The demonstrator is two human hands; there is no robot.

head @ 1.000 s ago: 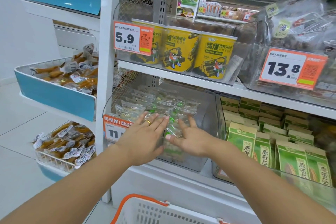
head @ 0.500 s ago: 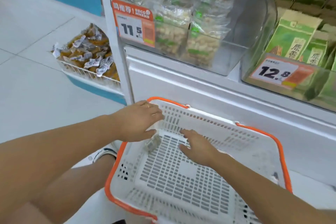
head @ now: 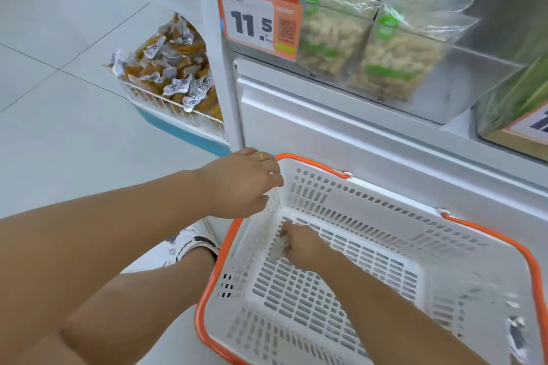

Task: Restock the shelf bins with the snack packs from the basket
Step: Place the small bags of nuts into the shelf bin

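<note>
A white slotted basket [head: 385, 204] with an orange rim stands on the floor below the shelf. On its floor, in the near-left corner, lies a small clear snack pack [head: 277, 249]. My right hand [head: 299, 246] reaches down inside the basket and its fingers curl round that pack. My left hand [head: 243, 184] hovers over the basket's left rim, fingers relaxed and holding nothing. Above, a clear shelf bin [head: 462, 92] holds several clear snack packs [head: 367, 47] with green labels, behind an orange 11.5 price tag [head: 258, 9].
A white shelf post [head: 219, 53] rises left of the bin. Left of it, a low wire bin [head: 178, 109] holds several orange-brown snack packs. A second bin with green packs [head: 516, 98] sits at the right. My shoe [head: 192, 243] rests on the tiled floor beside the basket.
The view dropped from the shelf bin to the basket. My right hand went down to the basket floor and closed on the small pack. My left hand came to the basket's left rim.
</note>
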